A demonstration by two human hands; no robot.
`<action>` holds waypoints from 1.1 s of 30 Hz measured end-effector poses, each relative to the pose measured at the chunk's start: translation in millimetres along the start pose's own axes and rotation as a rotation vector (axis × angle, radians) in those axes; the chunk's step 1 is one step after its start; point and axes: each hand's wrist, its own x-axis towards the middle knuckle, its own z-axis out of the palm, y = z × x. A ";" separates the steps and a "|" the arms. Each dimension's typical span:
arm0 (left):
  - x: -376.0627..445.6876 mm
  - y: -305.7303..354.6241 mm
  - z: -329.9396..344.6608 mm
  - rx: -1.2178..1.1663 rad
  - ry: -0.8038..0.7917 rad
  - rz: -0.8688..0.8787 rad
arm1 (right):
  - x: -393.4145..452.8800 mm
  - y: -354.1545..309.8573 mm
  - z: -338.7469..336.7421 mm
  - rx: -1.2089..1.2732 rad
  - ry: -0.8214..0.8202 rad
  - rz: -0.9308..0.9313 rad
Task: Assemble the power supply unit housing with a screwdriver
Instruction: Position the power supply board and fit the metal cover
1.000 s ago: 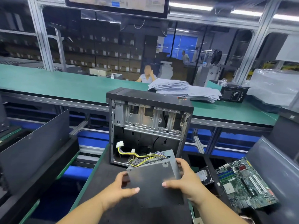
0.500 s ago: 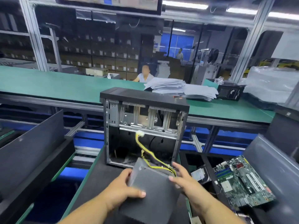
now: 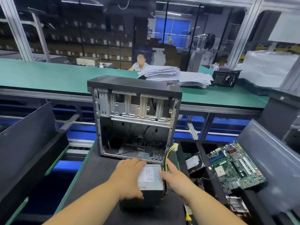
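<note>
At the left of the frame a dark flat panel (image 3: 27, 137) leans up at a slant. Behind it a long green bench (image 3: 48, 75) runs across the upper half of the frame.

In the lower middle, the left hand (image 3: 129, 179) grasps the power supply unit (image 3: 150, 181). Its fingers curl over the far top edge and its thumb presses the near side. The power supply unit is a grey metal box with a white label on top. It sits low in the frame, just in front of the computer case (image 3: 134, 120), on a dark mat (image 3: 97, 176). Its long side runs from near the person away toward the case.

The case stands upright in the middle of the frame. Its open side faces the person.

Yellow and black wires (image 3: 167, 155) rise from the right side of the box, with a white plug at the end.

The right hand (image 3: 175, 177) lies against the right side of the box. Its fingers are straight and relaxed, not gripping.

At the lower right a green circuit board (image 3: 235, 166) lies tilted in a dark tray. A stack of papers (image 3: 175, 75) sits on the bench, upper right of the middle.
</note>
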 end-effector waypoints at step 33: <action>-12.3 -23.7 -2.5 -0.217 -0.063 0.065 | 9.9 -4.7 2.3 -0.590 -0.168 -0.176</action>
